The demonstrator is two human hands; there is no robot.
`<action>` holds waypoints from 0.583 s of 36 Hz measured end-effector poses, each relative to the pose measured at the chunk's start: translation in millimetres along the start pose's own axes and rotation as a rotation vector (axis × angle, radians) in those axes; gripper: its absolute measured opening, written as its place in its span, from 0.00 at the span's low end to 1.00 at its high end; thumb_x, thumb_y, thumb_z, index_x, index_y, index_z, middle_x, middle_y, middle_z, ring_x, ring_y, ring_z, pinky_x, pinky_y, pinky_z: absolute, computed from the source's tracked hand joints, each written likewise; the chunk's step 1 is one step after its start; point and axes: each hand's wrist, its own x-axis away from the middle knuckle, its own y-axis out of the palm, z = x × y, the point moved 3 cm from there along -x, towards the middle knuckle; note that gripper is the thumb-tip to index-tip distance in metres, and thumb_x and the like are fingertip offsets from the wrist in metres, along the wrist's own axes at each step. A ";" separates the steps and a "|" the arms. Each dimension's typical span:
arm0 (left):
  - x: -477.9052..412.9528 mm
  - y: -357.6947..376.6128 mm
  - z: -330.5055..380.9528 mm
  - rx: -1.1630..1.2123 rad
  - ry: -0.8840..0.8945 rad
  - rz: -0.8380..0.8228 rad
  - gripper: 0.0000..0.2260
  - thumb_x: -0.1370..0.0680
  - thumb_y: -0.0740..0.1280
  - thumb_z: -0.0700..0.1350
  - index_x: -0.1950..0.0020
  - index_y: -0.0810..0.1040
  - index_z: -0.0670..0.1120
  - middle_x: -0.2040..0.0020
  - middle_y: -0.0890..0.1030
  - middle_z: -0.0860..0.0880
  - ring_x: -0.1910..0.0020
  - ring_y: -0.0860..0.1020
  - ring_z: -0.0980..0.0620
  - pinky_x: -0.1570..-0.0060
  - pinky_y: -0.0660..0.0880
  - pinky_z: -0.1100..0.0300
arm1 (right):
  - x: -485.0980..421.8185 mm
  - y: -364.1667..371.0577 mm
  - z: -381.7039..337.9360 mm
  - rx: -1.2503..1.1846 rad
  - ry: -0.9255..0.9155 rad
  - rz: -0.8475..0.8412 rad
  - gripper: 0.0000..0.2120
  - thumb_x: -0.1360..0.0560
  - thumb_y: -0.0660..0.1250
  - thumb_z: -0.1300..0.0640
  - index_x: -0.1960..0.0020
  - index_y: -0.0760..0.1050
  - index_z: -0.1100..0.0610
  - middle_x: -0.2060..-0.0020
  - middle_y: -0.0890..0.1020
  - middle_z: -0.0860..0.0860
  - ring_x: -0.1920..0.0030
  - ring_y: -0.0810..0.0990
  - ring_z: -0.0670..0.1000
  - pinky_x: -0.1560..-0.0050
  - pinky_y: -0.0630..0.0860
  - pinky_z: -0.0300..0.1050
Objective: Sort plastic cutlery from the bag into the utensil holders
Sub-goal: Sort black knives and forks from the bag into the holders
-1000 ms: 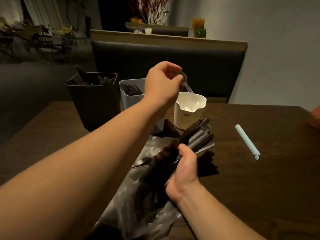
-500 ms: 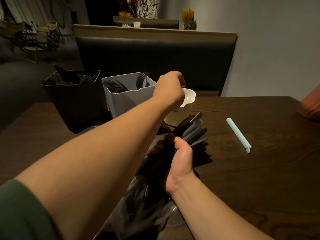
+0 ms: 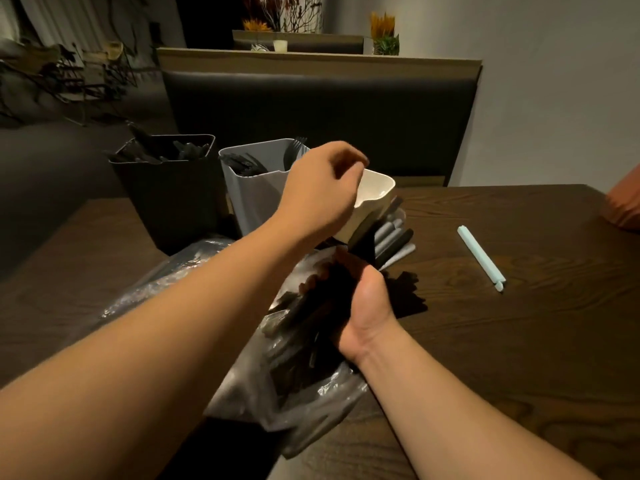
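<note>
One head-worn wide-angle camera is looking forward and down from the person's eye height, sitting close over the bag of cutlery on the table, facing the bench beyond.

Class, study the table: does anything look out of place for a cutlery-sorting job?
A pale blue stick lies alone on the table, right of the bag; it is no cutlery piece.

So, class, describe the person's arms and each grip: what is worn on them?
Two bare human arms. The left grip and right grip are ungloved hands; no ring, watch or bracelet shows. Both forearms are uncovered to the frame's edge, no sleeve in view.
</note>
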 end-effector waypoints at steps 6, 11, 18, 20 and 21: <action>107.6 -25.7 2.6 0.771 -0.337 0.021 0.13 0.22 0.64 0.33 0.42 0.79 0.46 0.41 0.82 0.45 0.46 0.82 0.56 0.52 0.78 0.66 | 11.3 9.5 1.4 0.165 -0.125 0.006 0.07 0.22 0.67 0.61 0.50 0.83 0.62 0.52 0.85 0.61 0.51 0.84 0.61 0.40 0.77 0.60; 143.2 -41.0 -23.4 0.737 -0.340 0.040 0.17 0.24 0.68 0.39 0.36 0.77 0.51 0.40 0.82 0.53 0.40 0.80 0.57 0.47 0.78 0.62 | 36.7 24.8 2.6 0.424 -0.206 -0.066 0.14 0.20 0.66 0.54 0.63 0.77 0.58 0.65 0.80 0.55 0.56 0.80 0.57 0.42 0.78 0.57; 101.3 -82.8 14.9 0.529 -0.175 -0.051 0.17 0.24 0.62 0.54 0.37 0.79 0.54 0.40 0.81 0.51 0.40 0.79 0.53 0.46 0.76 0.57 | 51.2 37.8 2.9 0.912 -0.462 -0.139 0.06 0.21 0.69 0.56 0.56 0.82 0.55 0.65 0.80 0.42 0.63 0.80 0.38 0.58 0.74 0.36; 87.4 -98.7 36.6 0.428 -0.055 -0.130 0.14 0.22 0.61 0.54 0.41 0.80 0.53 0.44 0.82 0.51 0.44 0.80 0.55 0.51 0.76 0.61 | 49.3 36.0 6.5 0.952 -0.461 -0.140 0.08 0.24 0.72 0.50 0.59 0.76 0.50 0.69 0.78 0.42 0.67 0.78 0.39 0.62 0.74 0.35; 82.5 -105.4 45.3 0.380 -0.002 -0.170 0.12 0.20 0.62 0.52 0.43 0.81 0.52 0.47 0.82 0.52 0.46 0.81 0.56 0.51 0.77 0.62 | 47.6 34.6 9.1 0.952 -0.443 -0.126 0.10 0.27 0.74 0.44 0.59 0.75 0.48 0.68 0.78 0.42 0.65 0.78 0.41 0.60 0.75 0.38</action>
